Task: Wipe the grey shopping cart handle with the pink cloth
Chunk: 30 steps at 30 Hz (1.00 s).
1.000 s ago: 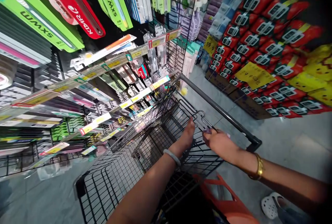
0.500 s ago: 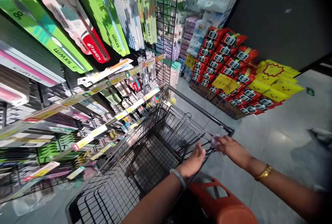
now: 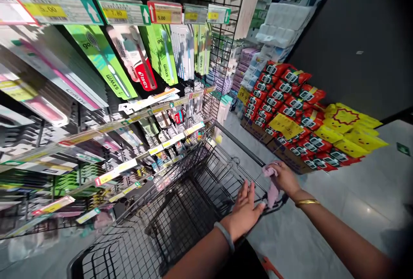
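Clutching a pink cloth [image 3: 273, 188], my right hand [image 3: 285, 178] is closed round it at the near end of the cart handle [image 3: 238, 143], with the cloth bunched between my fingers and the dark bar and a loose end hanging below. A gold bangle [image 3: 306, 202] sits on that wrist. My left hand [image 3: 245, 210] is just beside it, spread flat with the fingers apart and grasping nothing; the palm lies over the top edge of the cart's rear wire flap [image 3: 226, 175], though I cannot tell whether it presses on the wire or only hovers. A pale grey bangle [image 3: 226, 237] circles that wrist.

The cart [image 3: 180, 210] is black wire mesh, and its basket stretches away from me on my left side, close against the shelving. The handle runs up and away from my right hand towards the aisle.

Just beside the cart, shelf strips with yellow and white price labels [image 3: 174, 139] slant across the view. Above them hang toothbrush packs [image 3: 112, 68] in green, white and red cards, under a row of price tags [image 3: 122, 12]. A black wire grid panel [image 3: 222, 55] stands at the end of the shelving.

Across the grey tiled floor [image 3: 355, 193], well apart from my hands, red packs [image 3: 290, 94] are stacked with a yellow price sign [image 3: 285, 125] on them, and yellow packs [image 3: 351, 134] lie next to those.
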Available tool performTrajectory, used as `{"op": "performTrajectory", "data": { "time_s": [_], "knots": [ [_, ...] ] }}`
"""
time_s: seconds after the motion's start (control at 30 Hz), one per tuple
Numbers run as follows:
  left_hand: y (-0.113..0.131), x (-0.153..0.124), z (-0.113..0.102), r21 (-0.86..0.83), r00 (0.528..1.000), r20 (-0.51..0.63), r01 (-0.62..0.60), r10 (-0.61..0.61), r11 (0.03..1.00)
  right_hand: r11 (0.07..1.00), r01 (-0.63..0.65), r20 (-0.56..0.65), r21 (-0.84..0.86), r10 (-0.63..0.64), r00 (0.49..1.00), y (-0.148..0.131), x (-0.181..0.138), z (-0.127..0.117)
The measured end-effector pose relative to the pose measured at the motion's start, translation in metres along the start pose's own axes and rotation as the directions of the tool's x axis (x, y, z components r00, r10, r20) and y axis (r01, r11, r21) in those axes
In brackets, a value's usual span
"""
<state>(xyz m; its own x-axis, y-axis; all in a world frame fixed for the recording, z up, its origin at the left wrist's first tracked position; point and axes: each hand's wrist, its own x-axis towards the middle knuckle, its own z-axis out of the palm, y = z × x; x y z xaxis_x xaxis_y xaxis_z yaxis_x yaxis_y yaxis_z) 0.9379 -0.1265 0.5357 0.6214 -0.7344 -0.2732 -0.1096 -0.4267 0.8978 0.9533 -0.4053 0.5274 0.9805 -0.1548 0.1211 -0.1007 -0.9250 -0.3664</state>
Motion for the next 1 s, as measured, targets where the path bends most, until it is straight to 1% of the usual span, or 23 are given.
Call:
{"op": "performTrajectory", "data": {
  "time_s": [0.03,0.1,0.17,0.23,0.27,0.3,0.33,0.4,0.47,0.53,0.63,0.7,0.73,0.77,0.83,0.87,0.93,1.0],
  "knots": [
    [0.003,0.01,-0.001,0.031,0.999,-0.05,0.01,-0.008,0.999,0.998,0.026,-0.01,0.065,-0.026,1.0,-0.006,0.023,0.007],
    [0.005,0.033,-0.001,0.105,0.986,-0.163,0.04,-0.023,0.994,0.98,0.07,-0.032,0.186,-0.065,0.997,-0.024,0.08,0.024],
    [0.003,0.059,0.002,0.178,0.953,-0.3,0.097,-0.041,0.979,0.953,0.081,-0.063,0.293,-0.065,0.996,-0.048,0.141,0.042],
    [-0.002,0.086,0.006,0.218,0.891,-0.451,0.172,-0.057,0.961,0.923,0.098,-0.06,0.371,-0.081,0.995,-0.068,0.189,0.06],
    [-0.005,0.099,0.008,0.23,0.849,-0.526,0.205,-0.055,0.951,0.913,0.118,-0.044,0.391,-0.109,0.993,-0.074,0.204,0.068],
    [-0.006,0.11,0.009,0.238,0.801,-0.596,0.235,-0.049,0.942,0.904,0.139,-0.02,0.404,-0.143,0.989,-0.075,0.213,0.076],
    [-0.008,0.12,0.011,0.245,0.755,-0.654,0.262,-0.04,0.933,0.898,0.168,0.01,0.408,-0.189,0.982,-0.072,0.216,0.082],
    [-0.008,0.136,0.013,0.263,0.679,-0.734,0.303,-0.015,0.916,0.888,0.236,0.074,0.395,-0.287,0.955,-0.059,0.209,0.09],
    [-0.007,0.147,0.015,0.275,0.628,-0.779,0.338,0.002,0.9,0.883,0.275,0.107,0.379,-0.337,0.935,-0.048,0.202,0.096],
    [-0.006,0.153,0.016,0.279,0.595,-0.804,0.377,0.0,0.883,0.889,0.252,0.1,0.383,-0.311,0.945,-0.049,0.212,0.101],
    [-0.008,0.158,0.015,0.282,0.578,-0.816,0.425,-0.018,0.86,0.899,0.149,0.092,0.411,-0.203,0.975,-0.078,0.258,0.11],
    [-0.01,0.159,0.016,0.284,0.579,-0.815,0.434,-0.023,0.855,0.915,0.063,0.132,0.399,-0.126,0.983,-0.099,0.287,0.115],
    [-0.011,0.159,0.017,0.281,0.578,-0.816,0.435,-0.026,0.855,0.919,0.022,0.169,0.394,-0.096,0.981,-0.105,0.295,0.116],
    [-0.011,0.159,0.017,0.274,0.576,-0.817,0.439,-0.033,0.855,0.927,-0.011,0.203,0.374,-0.07,0.977,-0.106,0.296,0.115],
    [-0.007,0.156,0.017,0.234,0.57,-0.818,0.45,-0.075,0.862,0.949,-0.033,0.249,0.313,-0.049,0.967,-0.094,0.28,0.111],
    [-0.002,0.154,0.014,0.198,0.57,-0.814,0.45,-0.11,0.871,0.958,0.004,0.258,0.286,-0.081,0.963,-0.083,0.266,0.107],
    [0.01,0.147,0.003,0.104,0.574,-0.799,0.423,-0.177,0.9,0.974,0.044,0.221,0.224,-0.095,0.971,-0.057,0.235,0.1],
    [0.024,0.138,-0.014,0.029,0.579,-0.792,0.354,-0.194,0.935,0.975,0.051,0.188,0.218,-0.094,0.978,-0.042,0.217,0.098]
  ]
}}
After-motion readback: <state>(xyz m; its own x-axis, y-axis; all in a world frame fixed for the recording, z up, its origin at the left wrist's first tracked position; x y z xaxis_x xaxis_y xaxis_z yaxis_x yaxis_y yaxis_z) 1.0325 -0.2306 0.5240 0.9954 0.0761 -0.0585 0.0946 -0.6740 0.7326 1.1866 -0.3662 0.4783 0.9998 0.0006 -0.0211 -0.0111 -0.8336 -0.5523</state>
